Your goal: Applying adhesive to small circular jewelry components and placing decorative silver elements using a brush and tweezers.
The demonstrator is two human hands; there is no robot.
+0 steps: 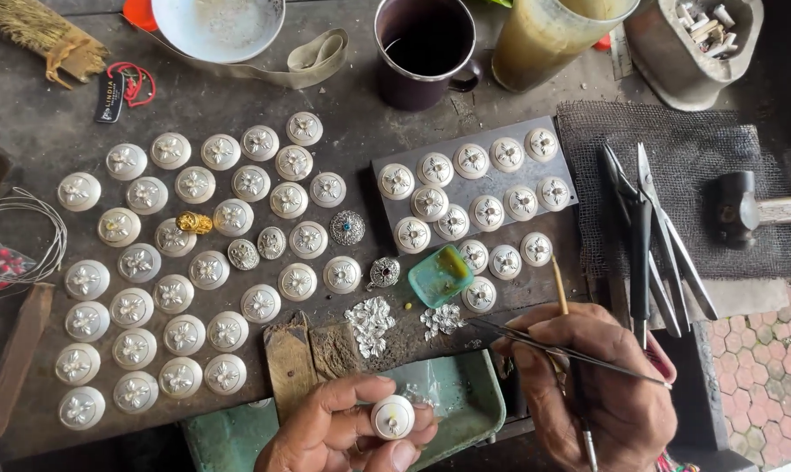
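The left hand (347, 428) pinches a white disc (393, 416) between its fingertips; beside that grip, the right hand (592, 376) clasps tweezers (561, 348) and a brush (559, 288)

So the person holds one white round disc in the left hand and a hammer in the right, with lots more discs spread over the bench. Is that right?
Not quite: the right hand holds thin tweezers, not a hammer. The hammer lies untouched on the mesh cloth at the right. The head view shows this. The rest stands: the left hand holds one white round disc, and many more discs cover the bench.
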